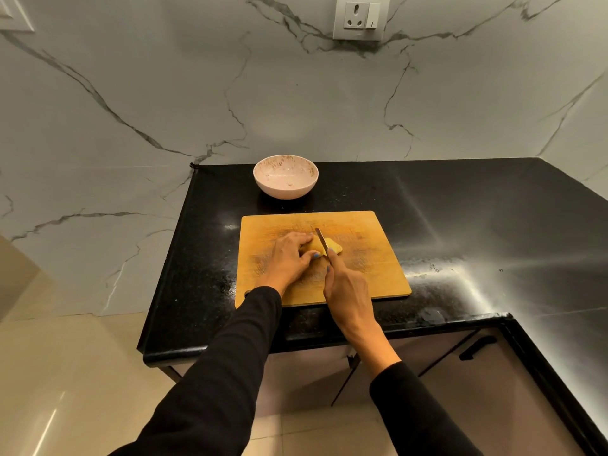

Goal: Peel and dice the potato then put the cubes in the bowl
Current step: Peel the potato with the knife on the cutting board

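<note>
Both black sleeves (230, 363) reach in nearest me, and from them my hands meet over the cutting board (368, 274) on the dark tabletop (460, 225). On the left, my left hand (288, 258) curls over the peeled potato (317, 247), its fingers (304, 239) pressing it down, one fingertip lying just beside the blade. That is my worry: if the wet potato rolls or my grip slides, the edge meets that fingertip. To the right, my right hand (345, 284) is wrapped round the knife (321, 240) handle, blade down into the potato, a cut piece (336, 247) lying beyond it. A crooked push could skid the board. Farther back, the bowl (285, 176) waits without cubes.
</note>
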